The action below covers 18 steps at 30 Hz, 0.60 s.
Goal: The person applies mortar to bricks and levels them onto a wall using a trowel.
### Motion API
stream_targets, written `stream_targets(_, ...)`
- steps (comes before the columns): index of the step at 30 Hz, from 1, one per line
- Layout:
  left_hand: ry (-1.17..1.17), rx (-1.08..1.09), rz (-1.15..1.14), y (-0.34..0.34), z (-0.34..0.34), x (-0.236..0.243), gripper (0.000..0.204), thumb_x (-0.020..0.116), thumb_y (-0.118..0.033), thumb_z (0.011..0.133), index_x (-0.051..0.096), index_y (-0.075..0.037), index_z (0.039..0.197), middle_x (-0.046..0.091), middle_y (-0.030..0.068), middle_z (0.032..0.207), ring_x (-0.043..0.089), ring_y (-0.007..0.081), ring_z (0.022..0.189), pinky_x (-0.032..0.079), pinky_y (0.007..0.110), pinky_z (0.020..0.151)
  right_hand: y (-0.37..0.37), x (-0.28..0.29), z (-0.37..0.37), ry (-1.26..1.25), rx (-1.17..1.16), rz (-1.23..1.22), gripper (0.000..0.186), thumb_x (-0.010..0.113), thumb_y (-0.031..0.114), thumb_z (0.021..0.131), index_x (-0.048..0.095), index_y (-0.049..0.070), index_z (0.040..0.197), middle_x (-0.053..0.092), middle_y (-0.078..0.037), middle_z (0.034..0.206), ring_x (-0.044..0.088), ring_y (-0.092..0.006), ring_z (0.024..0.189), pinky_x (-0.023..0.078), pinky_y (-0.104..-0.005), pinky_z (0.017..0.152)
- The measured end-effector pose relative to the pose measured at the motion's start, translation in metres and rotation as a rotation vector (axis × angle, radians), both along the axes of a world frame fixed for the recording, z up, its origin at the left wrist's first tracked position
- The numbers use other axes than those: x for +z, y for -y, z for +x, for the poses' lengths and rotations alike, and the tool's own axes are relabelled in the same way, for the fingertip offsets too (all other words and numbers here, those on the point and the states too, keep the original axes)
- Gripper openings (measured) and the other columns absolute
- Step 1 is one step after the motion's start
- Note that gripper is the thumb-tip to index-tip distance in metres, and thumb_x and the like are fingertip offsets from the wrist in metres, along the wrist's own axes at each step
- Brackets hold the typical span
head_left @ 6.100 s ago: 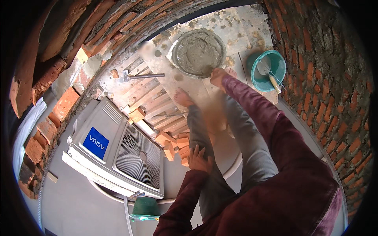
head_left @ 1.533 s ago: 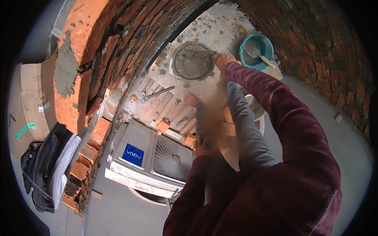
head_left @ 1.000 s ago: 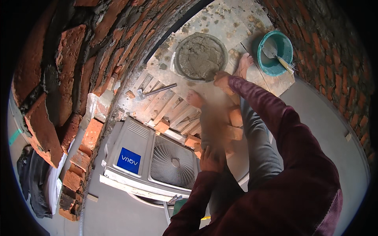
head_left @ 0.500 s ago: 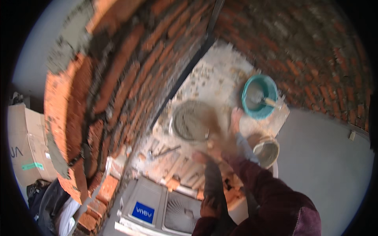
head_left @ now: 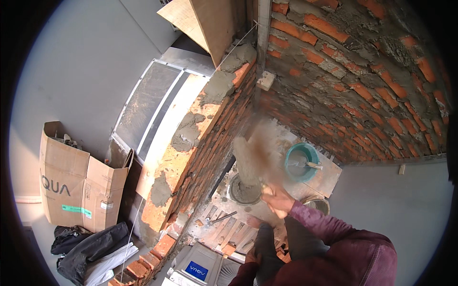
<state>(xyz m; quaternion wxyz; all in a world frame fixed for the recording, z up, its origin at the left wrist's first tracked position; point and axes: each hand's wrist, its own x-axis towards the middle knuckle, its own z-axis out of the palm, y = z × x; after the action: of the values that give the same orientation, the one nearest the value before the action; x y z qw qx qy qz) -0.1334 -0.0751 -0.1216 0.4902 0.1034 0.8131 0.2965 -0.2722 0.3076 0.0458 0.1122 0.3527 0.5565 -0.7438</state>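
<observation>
My right hand [head_left: 278, 201] is closed round the handle of a trowel, lifted above a round tub of wet grey mortar [head_left: 245, 193]. A load of grey mortar [head_left: 247, 159] lies on the trowel, whose blade is hidden and smeared by motion. To the left rises a low brick wall [head_left: 212, 136]; blobs of mortar [head_left: 185, 133] sit along its top, with a string stretched along it. My left hand [head_left: 253, 257] is low by my left knee, in shadow, its fingers too dark to make out.
A teal bucket [head_left: 301, 162] with a wooden-handled tool stands right of the tub, a smaller bucket [head_left: 318, 205] nearer. A hammer [head_left: 220, 219] lies on the floor. A tall brick wall [head_left: 362, 90] rises behind. Cardboard boxes [head_left: 81, 183] and an appliance [head_left: 200, 267] are at the left.
My view has swung up and left, bringing the top of the low wall into sight. My right hand has come up from beside the tub with mortar on the trowel.
</observation>
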Motion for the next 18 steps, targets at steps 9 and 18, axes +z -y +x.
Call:
stream_targets(9,0.016,0.028,-0.259,0.017,-0.017,0.048,0.057,0.069,-0.034,0.079,0.058,-0.005,0.127,0.063,0.0204,0.119,0.061,0.0328,0.110,0.048,0.040,0.096,-0.105,0.074,-0.199,-0.616,-0.257,-0.603,0.013,0.055,0.004,0.085,0.046,0.008,0.093,0.046,0.002,0.065,0.045,-0.0065,0.041,0.039,-0.0251,0.034)
stream_targets(18,0.199,0.114,-0.253,-0.037,-0.001,0.069,0.053,0.066,-0.031,0.080,0.059,-0.011,0.129,0.065,0.0171,0.118,0.063,0.0284,0.108,0.048,0.035,0.094,-0.117,0.038,-0.233,-0.694,-0.245,-0.721,0.010,0.051,0.005,0.086,0.045,0.008,0.093,0.044,0.002,0.065,0.043,-0.0067,0.041,0.038,-0.0255,0.034)
